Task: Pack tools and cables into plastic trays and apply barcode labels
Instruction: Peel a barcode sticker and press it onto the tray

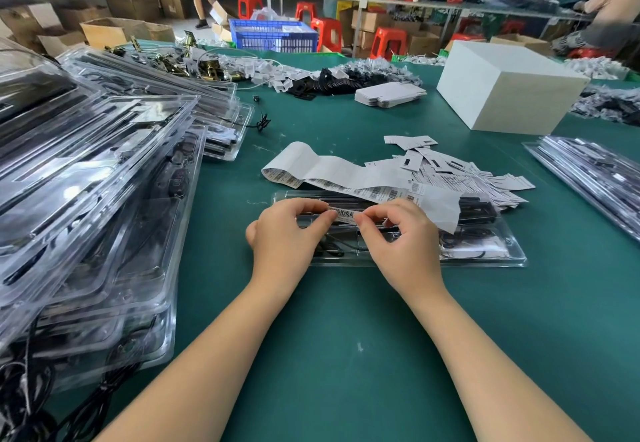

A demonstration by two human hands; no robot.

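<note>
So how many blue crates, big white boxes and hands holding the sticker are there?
Blue crate: 1
Big white box: 1
Hands pinching the barcode label: 2, the left hand and the right hand
Total: 4

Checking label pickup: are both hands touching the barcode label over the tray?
Touching. The head view shows the left hand and right hand each pinching one end of the barcode label above the clear plastic tray.
</note>
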